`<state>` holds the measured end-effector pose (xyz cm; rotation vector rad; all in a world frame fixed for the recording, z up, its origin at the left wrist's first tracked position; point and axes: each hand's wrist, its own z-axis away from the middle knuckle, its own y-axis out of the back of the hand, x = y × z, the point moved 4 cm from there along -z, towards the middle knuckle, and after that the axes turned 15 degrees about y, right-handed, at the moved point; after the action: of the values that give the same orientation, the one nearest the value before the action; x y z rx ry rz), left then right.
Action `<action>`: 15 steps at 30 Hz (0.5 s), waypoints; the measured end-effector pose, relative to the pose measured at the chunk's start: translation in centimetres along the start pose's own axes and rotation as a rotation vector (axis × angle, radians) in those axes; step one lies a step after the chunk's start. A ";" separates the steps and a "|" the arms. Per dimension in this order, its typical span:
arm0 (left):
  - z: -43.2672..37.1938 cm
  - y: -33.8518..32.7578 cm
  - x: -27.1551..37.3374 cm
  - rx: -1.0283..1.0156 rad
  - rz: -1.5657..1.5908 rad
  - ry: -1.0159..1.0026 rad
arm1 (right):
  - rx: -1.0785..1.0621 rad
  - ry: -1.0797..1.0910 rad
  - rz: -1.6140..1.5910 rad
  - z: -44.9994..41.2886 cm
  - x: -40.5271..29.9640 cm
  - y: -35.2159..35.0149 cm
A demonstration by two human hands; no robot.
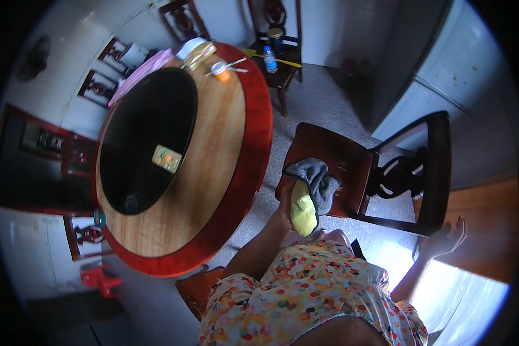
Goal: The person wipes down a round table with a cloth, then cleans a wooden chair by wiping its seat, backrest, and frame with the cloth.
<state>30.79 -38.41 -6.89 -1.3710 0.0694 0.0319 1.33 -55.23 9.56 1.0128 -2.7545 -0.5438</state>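
My left hand [286, 201] grips a two-sided cloth, grey [318, 179] on one side and yellow on the other, with a dark border. The cloth hangs in folds over the seat of a dark wooden chair [350, 149]; whether it touches the seat I cannot tell. Out to the right, my right hand [446, 237] has its fingers apart and holds nothing. It is beside the top corner of that chair's carved backrest [439, 173], and contact there is unclear.
Left stands a round table [216, 181] with a red rim and black turntable [147, 129], bearing a small patterned packet [167, 158]. An orange-and-white cup [220, 72] sits farther back. Another chair holds a water bottle [270, 59]. A red stool [100, 280] is lower left.
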 end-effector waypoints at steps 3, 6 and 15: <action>3.3 -0.5 1.0 -0.019 -0.141 -0.237 | -0.171 -0.343 -0.774 -1.3 -5.0 -4.5; 6.4 -2.2 0.2 -0.116 -0.194 -0.404 | -0.632 -0.481 -1.352 3.0 -11.1 -12.0; 17.4 2.2 -9.3 0.206 0.238 -0.912 | -1.670 -0.098 -1.752 16.6 -24.0 -9.1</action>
<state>21.94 -20.71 -5.02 -1.0323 -0.5151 0.8184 20.56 -41.36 -9.76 2.0377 0.0582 -2.1533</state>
